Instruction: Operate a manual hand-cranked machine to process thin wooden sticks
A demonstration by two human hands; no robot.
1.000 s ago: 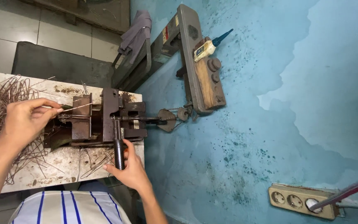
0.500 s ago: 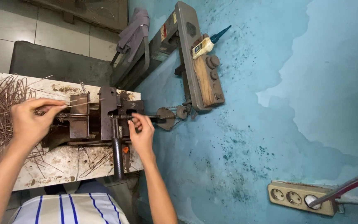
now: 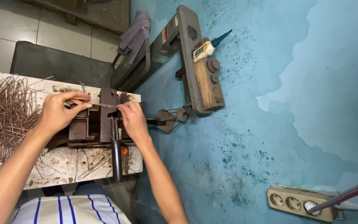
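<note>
Both hands pinch one thin wire over a bench vise.

The left hand (image 3: pixel 59 113) and right hand (image 3: pixel 132 120) each close fingertips on the wire (image 3: pixel 100 105), held level across the vise (image 3: pixel 100 124), beside a pile of bent wires (image 3: pixel 5 116) on the worn workbench (image 3: pixel 63 166).

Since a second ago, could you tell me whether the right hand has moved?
Yes. The right hand has left the lever and gone up onto the jig, where it pinches the wire with the left hand.

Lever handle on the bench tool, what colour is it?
Black, a dark metal bar; the lever handle hangs below the right hand in the head view.
</note>
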